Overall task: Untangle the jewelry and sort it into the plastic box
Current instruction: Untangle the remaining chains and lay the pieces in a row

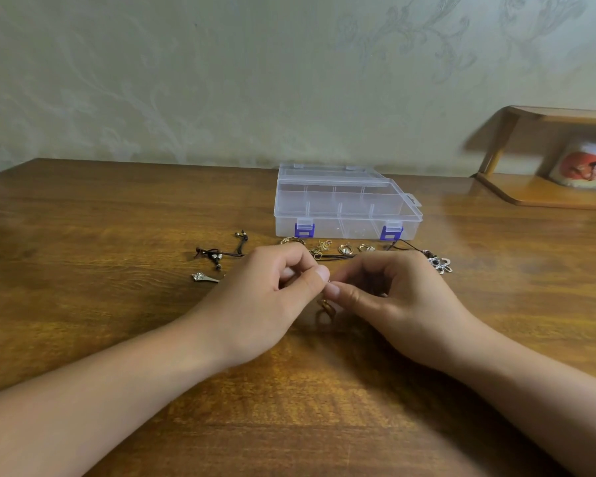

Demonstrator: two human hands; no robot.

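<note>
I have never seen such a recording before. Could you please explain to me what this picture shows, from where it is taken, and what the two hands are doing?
There is no machine here. A person wears a camera on the head, so the single picture looks forward and down at their own arms.

The left hand and the right hand meet over a wooden table. Both pinch a small golden piece of jewelry that hangs between the fingertips; it is too small to name exactly.

Behind the hands stands a clear plastic box with blue clasps; its lid looks closed. Between box and hands lie more pieces: dark cords with beads, gold rings and a silver flower pendant. At the right is a wooden shelf.
</note>
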